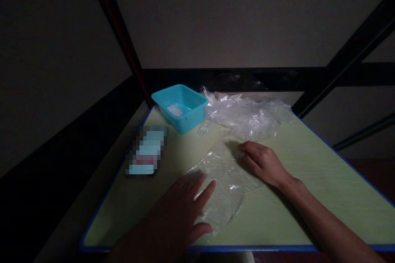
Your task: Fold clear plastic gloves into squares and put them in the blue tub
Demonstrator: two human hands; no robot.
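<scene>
A clear plastic bag lies spread and wrinkled on the table. My left hand rests over its near left part, palm down with the fingers spread. At the bag's far right side is my right hand, its fingers curled and pressed together on the thin film. The fingertips' exact grip is hard to see in the dim light. Beyond the hands sits a heap of crumpled clear plastic bags.
A turquoise plastic basket stands at the back left with a small whitish piece inside. In front of it, near the left edge, lies a pixelated phone-like object. The pale table has a blue rim and meets a wall behind.
</scene>
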